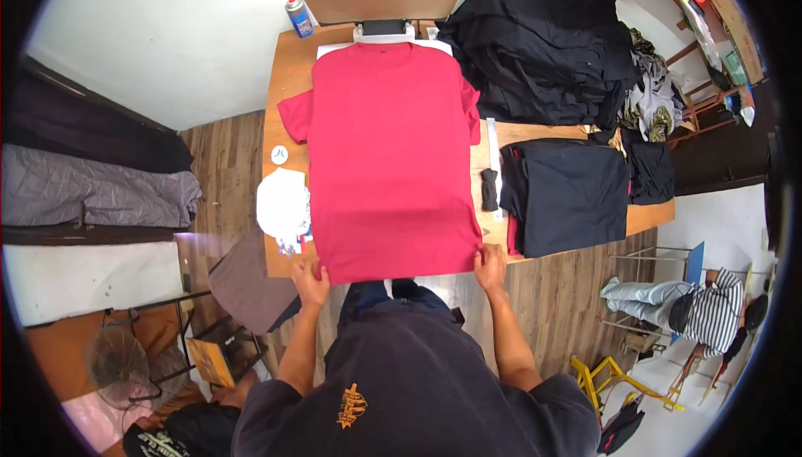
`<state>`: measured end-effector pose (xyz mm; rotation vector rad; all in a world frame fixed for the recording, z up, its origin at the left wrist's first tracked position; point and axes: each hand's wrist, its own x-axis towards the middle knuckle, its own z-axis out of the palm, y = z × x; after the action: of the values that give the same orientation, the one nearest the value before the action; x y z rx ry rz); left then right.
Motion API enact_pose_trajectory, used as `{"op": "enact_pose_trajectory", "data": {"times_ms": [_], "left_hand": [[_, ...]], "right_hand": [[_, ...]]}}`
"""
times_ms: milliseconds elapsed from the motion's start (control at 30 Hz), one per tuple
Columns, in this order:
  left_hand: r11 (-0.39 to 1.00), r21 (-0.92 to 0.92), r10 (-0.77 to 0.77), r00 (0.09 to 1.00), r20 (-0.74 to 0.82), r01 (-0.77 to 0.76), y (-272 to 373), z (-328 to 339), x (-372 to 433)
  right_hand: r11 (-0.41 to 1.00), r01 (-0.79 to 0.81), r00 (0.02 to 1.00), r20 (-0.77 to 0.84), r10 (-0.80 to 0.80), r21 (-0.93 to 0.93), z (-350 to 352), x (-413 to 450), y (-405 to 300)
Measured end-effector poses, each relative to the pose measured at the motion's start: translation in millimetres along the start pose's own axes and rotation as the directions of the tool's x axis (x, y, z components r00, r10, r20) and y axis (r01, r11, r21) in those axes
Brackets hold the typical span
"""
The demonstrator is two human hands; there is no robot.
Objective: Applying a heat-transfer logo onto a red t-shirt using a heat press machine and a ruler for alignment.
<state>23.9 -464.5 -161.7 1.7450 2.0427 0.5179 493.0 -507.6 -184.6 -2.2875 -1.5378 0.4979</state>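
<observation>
A red T-shirt (391, 162) lies spread over a board on the wooden table, its collar at the far end and its bottom hem towards me. My left hand (311, 283) pinches the hem's left corner. At the right corner, my right hand (490, 267) grips the hem between thumb and fingers. Only a white edge of the board (326, 50) shows beside the collar; the shirt hides the rest. Both short sleeves spread out sideways, the left one flatter than the right.
Left of the shirt are a white cloth bundle (282, 203) and a round white disc (279, 155). To the right lie a ruler (494, 156), a dark roll (489, 189), folded black garments (576, 197) and a black clothing heap (539, 43). A spray can (299, 17) stands behind.
</observation>
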Motion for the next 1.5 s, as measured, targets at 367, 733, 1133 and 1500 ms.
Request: {"op": "enact_pose_trajectory", "data": {"times_ms": [367,733,1133,1500], "left_hand": [[0.926,-0.196,0.278,0.933,-0.228,-0.323,118.8,-4.4,238.0],[0.926,-0.279,0.256,0.966,-0.028,-0.254,102.5,17.2,301.3],[0.844,-0.481,0.253,0.967,-0.035,-0.238,98.8,-2.1,304.0],[0.964,-0.252,0.092,0.996,0.001,-0.089,128.2,-2.4,356.3]], "right_hand": [[0.974,0.177,0.960,-0.244,-0.138,0.145,-6.6,202.4,-136.3],[0.973,-0.042,0.940,-0.321,0.116,0.227,13.3,220.5,-174.0],[0.980,-0.047,0.979,-0.188,0.084,0.192,-7.3,193.5,-169.4],[0.913,0.303,0.951,-0.151,-0.271,0.272,1.5,326.6,-206.8]]}}
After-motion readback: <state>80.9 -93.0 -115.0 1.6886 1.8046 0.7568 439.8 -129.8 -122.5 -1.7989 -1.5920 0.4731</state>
